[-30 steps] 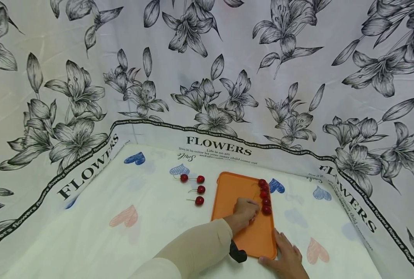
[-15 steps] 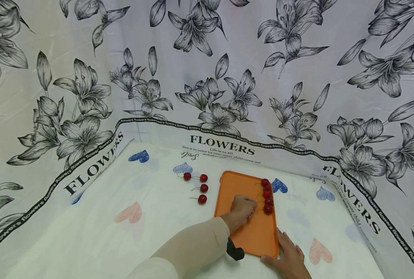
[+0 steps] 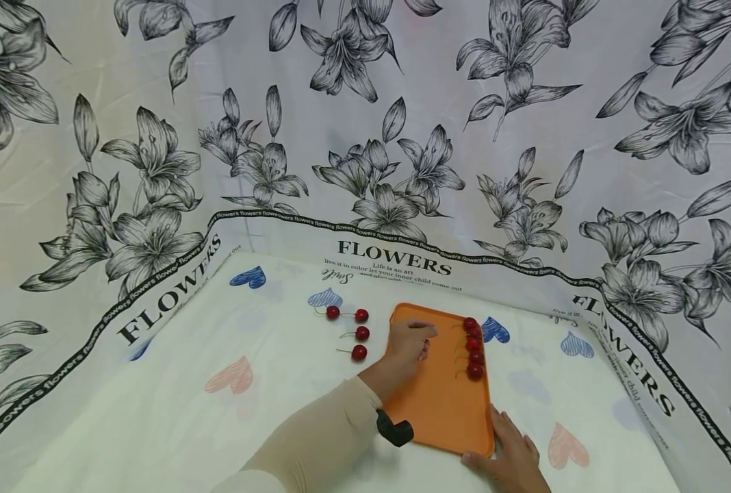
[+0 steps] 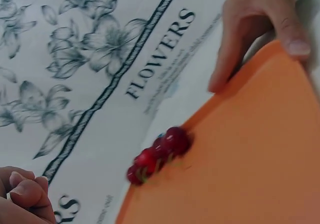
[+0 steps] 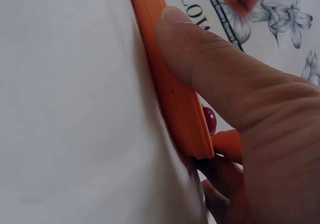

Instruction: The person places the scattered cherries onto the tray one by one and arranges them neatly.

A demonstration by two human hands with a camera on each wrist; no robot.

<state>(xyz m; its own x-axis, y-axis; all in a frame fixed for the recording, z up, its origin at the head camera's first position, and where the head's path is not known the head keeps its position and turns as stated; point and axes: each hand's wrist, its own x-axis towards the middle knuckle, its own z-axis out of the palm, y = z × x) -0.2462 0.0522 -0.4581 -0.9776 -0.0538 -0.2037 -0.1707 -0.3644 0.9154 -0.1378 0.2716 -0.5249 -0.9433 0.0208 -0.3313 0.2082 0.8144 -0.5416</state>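
Observation:
An orange tray (image 3: 442, 411) lies on the white cloth. Along its right edge runs a row of several red cherries (image 3: 475, 371), stems pointing left. My left hand (image 3: 407, 344) is above the tray's left side, loosely curled with the index finger partly extended; nothing shows in its grasp. In the left wrist view, that left hand (image 4: 27, 196) appears at the lower left corner, apart from the cherries. My right hand (image 3: 513, 455) holds the tray's near right corner; the right wrist view shows its thumb (image 5: 200, 53) against the rim (image 5: 172, 91), other fingers round the corner.
Several more stemmed cherries (image 3: 359, 352) lie on the cloth left of the tray, one farther left than the others. A black strap-like piece (image 3: 395, 430) sits at my left wrist. A flower-printed curtain (image 3: 390, 171) stands behind the surface.
My left hand has moved left and away from the cherry row, from near the lowest cherry to the tray's left side. My right hand stays at the corner. The head view has shifted slightly.

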